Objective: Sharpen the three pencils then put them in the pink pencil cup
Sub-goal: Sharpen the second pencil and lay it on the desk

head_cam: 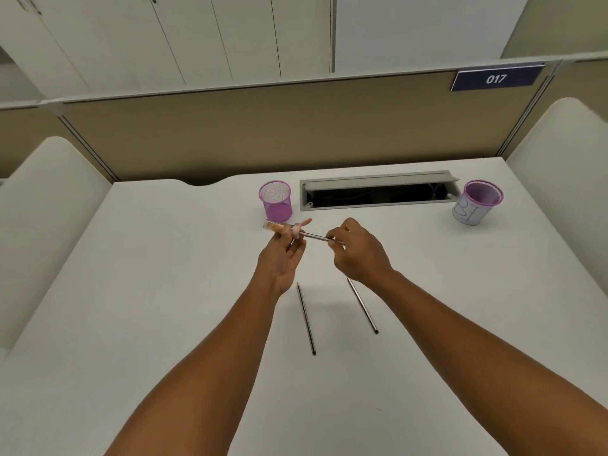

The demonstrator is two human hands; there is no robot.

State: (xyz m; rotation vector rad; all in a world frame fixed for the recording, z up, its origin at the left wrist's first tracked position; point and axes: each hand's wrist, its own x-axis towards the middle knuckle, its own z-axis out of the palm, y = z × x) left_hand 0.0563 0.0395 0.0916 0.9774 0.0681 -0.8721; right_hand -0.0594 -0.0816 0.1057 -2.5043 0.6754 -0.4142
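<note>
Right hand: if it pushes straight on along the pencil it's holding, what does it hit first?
Right hand pinches the pencil, pointing left. First in line: the sharpener in the left hand. Depth unclear.

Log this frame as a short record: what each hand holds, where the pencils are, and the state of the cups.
left hand: grips a clear tube-shaped sharpener with a pink cap
right hand: pinches a thin dark pencil, tip end in the sharpener
loose pencils: two on the white desk, one left, one right, apart
pink mesh pencil cup: upright, no pencils inside
second cup with white paper wrap: upright, far right
progress: no pencil in the cup yet
</note>
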